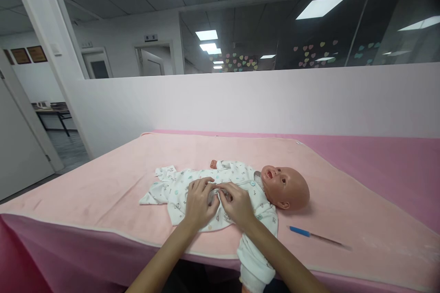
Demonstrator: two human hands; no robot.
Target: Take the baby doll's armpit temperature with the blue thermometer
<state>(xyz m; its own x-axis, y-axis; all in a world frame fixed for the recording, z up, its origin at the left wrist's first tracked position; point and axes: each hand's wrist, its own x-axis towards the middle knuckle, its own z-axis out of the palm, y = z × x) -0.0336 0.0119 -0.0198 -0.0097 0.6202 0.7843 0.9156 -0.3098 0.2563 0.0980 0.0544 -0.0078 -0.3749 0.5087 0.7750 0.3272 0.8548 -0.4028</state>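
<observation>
A baby doll (287,187) lies on its back, head to the right, dressed in a white printed romper (175,192). My left hand (201,201) is over the middle of the romper's front, fingers bent and pinching the cloth. Close beside it, my right hand (237,203) also pinches the front of the romper, its fingertips nearly meeting the left ones. What lies between the fingertips is mostly hidden. A round turquoise snap (252,183) shows near the collar. The doll's near sleeve (256,261) hangs over the front edge under my right forearm.
A peach blanket (113,192) covers the pink-draped table (395,169). Right of the doll lies a slim tool with a blue handle (299,231) and a long thin end. A low white wall (257,103) with glass above stands behind; a door (20,142) is at left.
</observation>
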